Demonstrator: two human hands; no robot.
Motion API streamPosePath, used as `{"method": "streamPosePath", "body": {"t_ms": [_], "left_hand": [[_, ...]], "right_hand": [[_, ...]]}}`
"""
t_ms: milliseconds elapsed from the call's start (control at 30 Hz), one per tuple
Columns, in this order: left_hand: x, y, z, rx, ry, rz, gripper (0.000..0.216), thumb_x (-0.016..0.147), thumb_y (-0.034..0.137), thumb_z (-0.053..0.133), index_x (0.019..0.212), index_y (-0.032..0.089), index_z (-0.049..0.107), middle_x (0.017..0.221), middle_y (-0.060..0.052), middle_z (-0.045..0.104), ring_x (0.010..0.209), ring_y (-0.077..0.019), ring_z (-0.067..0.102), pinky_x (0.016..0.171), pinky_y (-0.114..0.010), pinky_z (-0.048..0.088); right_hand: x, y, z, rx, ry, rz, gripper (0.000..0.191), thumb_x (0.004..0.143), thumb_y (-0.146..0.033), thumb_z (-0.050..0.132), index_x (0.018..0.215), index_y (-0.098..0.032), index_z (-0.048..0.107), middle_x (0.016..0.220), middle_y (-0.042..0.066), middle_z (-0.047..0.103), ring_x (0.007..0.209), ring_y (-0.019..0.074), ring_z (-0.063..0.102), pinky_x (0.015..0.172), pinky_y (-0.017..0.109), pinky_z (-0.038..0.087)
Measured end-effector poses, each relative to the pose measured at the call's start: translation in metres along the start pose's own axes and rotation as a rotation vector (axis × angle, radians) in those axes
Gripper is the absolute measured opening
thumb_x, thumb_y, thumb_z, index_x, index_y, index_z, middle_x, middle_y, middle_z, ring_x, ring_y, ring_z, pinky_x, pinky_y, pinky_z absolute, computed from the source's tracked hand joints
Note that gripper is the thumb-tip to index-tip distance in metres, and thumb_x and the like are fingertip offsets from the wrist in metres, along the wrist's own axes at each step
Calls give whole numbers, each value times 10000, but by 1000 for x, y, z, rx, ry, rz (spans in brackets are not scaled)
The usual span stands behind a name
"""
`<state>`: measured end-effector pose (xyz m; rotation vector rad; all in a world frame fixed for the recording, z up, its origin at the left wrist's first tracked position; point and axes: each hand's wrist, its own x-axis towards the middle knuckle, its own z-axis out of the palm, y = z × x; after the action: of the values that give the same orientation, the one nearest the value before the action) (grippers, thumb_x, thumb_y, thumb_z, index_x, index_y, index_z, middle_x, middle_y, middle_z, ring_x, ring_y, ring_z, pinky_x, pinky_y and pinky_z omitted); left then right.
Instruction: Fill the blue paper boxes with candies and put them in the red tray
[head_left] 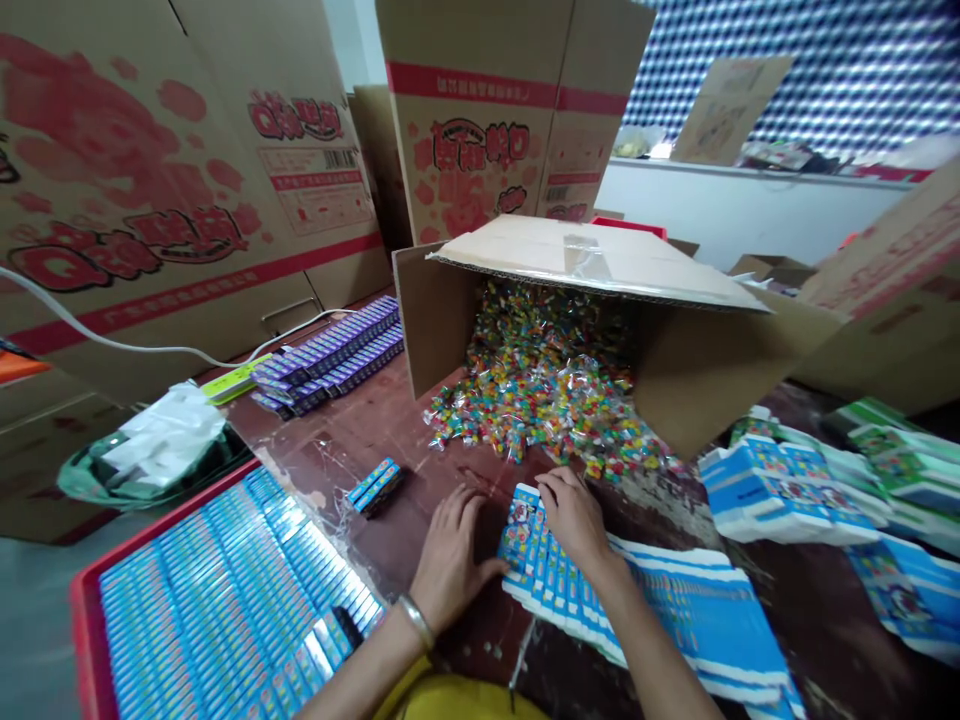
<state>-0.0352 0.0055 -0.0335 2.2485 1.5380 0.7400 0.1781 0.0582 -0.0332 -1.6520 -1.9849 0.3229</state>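
Flat blue printed cartons (694, 610) lie in a long overlapping row on the dark red table, fanned out toward the lower right. My right hand (574, 515) bends over the left end of this row, its fingertips closed at the top edge of a front carton; the thumb is hidden. Beside that end, my left hand (454, 550) rests with fingers apart and nothing in it, the thumb reaching to the cartons' edge. Two small filled blue boxes (373, 487) sit left of my left hand. Behind both hands, colourful wrapped candies (555, 390) spill from a tipped cardboard box (600, 250).
A red tray (88, 630) packed with rows of blue boxes stands at the lower left. Purple boxes (337, 350) are lined up behind it, near a green bag (90, 475) of white scraps. More blue and green cartons (787, 485) lie right. Large printed cardboard boxes (495, 110) stand behind.
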Motion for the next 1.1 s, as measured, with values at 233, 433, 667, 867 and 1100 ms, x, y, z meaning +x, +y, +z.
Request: {"method": "streamPosePath", "body": {"t_ms": [233, 433, 667, 867, 1100], "left_hand": [[5, 3, 21, -41, 8, -53, 789, 605, 380, 792, 1289, 194, 447, 1327, -168, 501, 1289, -394, 383, 1054, -608, 285], [1, 27, 3, -269, 27, -94, 728, 727, 416, 699, 1357, 209, 399, 1282, -156, 552, 1173, -330, 516, 999, -517, 402], [19, 31, -21, -1032, -115, -248, 585, 743, 337, 701, 1282, 199, 517, 1278, -121, 581, 1175, -293, 534, 1016, -440, 399], [17, 35, -41, -1412, -355, -307, 537, 694, 401, 744, 1163, 164, 630, 1074, -103, 677, 993, -266, 619, 937, -393, 434], [12, 32, -39, -1362, -258, -451, 380, 780, 412, 662, 1045, 140, 689, 857, -60, 695, 725, -180, 615, 651, -271, 494]], "right_hand": [[2, -12, -4, 75, 22, -27, 151, 856, -271, 543, 834, -229, 687, 880, 61, 627, 859, 218, 585, 797, 327, 452], [-3, -40, -10, 549, 1, 185, 299, 861, -436, 534, 696, -190, 579, 617, -10, 539, 509, 129, 508, 478, 235, 423], [-19, -59, -20, 910, -205, 171, 394, 877, -512, 485, 1056, -195, 636, 776, 21, 611, 537, 122, 540, 455, 216, 432], [-24, -57, -40, 880, -424, 96, 265, 772, -408, 672, 928, -206, 600, 611, -58, 536, 506, 95, 513, 482, 191, 421], [-18, -56, -41, 937, -270, 216, 320, 746, -379, 698, 984, -215, 560, 684, -40, 597, 564, 121, 560, 490, 199, 432]]}}
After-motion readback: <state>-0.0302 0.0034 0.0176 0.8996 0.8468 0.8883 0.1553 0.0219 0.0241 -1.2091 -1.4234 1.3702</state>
